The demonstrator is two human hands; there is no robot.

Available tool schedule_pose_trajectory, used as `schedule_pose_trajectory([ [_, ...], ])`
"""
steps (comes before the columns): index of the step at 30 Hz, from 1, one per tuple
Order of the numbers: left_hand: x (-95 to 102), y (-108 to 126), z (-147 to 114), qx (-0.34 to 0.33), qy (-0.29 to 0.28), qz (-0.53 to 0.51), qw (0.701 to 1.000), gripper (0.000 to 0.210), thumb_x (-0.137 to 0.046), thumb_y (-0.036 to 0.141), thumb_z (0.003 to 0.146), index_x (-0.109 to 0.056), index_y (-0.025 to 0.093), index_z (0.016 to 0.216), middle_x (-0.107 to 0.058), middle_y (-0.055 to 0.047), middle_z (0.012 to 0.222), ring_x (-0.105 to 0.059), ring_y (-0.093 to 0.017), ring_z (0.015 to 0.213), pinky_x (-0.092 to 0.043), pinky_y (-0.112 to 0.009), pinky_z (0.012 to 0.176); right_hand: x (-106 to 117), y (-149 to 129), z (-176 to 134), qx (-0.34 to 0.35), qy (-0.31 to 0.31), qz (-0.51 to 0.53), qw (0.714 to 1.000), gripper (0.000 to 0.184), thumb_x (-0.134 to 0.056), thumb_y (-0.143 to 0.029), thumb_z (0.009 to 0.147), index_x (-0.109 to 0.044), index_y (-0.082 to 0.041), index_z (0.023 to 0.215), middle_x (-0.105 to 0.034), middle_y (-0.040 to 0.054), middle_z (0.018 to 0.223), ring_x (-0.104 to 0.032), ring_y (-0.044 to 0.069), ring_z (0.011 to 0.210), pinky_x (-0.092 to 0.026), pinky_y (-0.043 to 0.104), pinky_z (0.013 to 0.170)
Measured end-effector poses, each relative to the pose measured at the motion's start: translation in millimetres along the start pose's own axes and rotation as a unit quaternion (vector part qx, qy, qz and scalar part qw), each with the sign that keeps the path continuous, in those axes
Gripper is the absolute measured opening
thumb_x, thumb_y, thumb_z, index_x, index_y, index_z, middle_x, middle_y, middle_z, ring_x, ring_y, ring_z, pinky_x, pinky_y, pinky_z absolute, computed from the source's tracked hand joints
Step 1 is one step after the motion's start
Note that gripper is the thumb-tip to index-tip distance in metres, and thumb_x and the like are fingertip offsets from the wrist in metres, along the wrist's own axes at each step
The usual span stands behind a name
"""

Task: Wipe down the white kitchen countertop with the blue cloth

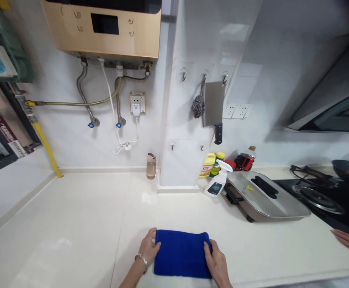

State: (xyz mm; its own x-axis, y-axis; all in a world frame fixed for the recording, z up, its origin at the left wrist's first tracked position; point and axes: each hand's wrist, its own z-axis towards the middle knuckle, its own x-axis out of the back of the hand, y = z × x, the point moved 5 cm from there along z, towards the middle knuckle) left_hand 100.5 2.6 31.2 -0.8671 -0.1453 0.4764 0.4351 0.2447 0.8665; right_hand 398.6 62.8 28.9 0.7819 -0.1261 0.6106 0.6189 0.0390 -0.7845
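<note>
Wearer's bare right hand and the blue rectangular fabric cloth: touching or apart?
Touching. The head view shows it: the right hand has its thumb laid over the right edge of the blue rectangular fabric cloth, no gap between.

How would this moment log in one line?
Left hand: holds blue cloth, left edge | Right hand: holds right edge | Place: white counter

Matt cloth (181, 254), glossy smooth countertop (81, 224), shiny metal pan lid (266, 204), rough metal scourer (198, 107), plastic spray bottle (218, 180)
</note>
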Motion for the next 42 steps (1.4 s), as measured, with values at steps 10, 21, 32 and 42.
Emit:
schedule_pose_trajectory([
  [10, 58.9, -48, -35, 0.053, 0.069, -0.152, 0.984, 0.065, -0.053, 0.072, 0.07, -0.062, 0.019, 0.105, -0.073, -0.009, 0.096, -0.07, -0.02, 0.079, -0.06, -0.035, 0.074, 82, -116, 49, 0.184, 0.142, -0.019, 0.973, 0.048, -0.038, -0.058, 0.092, -0.059, -0.019, 0.112, -0.07, 0.0069, 0.092, -0.065, 0.019, 0.074, -0.05, 0.029, 0.071],
  [21, 58.4, -72, -48, 0.032, 0.122, -0.15, 0.981, 0.05, -0.049, 0.065, 0.076, -0.065, 0.023, 0.098, -0.076, -0.003, 0.088, -0.072, -0.019, 0.078, -0.061, -0.034, 0.079, -24, -112, -13, 0.501, 0.047, -0.227, 0.834, 0.034, -0.033, -0.02, 0.096, -0.066, -0.019, 0.105, -0.071, 0.0028, 0.076, -0.065, 0.014, 0.063, -0.047, 0.022, 0.056],
  [32, 60.6, -61, -50, 0.013, 0.128, -0.045, 0.991, 0.034, -0.044, 0.047, 0.081, -0.065, 0.025, 0.098, -0.076, -0.002, 0.089, -0.072, -0.019, 0.081, -0.06, -0.032, 0.079, -37, -75, -18, 0.37, -0.03, -0.19, 0.909, 0.036, -0.033, -0.032, 0.098, -0.06, -0.019, 0.118, -0.072, 0.0059, 0.099, -0.069, 0.015, 0.082, -0.054, 0.022, 0.07],
  [42, 56.8, -66, -48, 0.016, 0.13, -0.052, 0.99, 0.034, -0.044, 0.047, 0.081, -0.066, 0.025, 0.096, -0.076, -0.002, 0.089, -0.072, -0.019, 0.085, -0.06, -0.03, 0.079, 12, -26, 82, 0.232, 0.07, -0.228, 0.943, 0.058, -0.024, -0.044, 0.094, -0.052, -0.006, 0.127, -0.059, 0.0225, 0.127, -0.058, 0.033, 0.116, -0.051, 0.049, 0.092],
])
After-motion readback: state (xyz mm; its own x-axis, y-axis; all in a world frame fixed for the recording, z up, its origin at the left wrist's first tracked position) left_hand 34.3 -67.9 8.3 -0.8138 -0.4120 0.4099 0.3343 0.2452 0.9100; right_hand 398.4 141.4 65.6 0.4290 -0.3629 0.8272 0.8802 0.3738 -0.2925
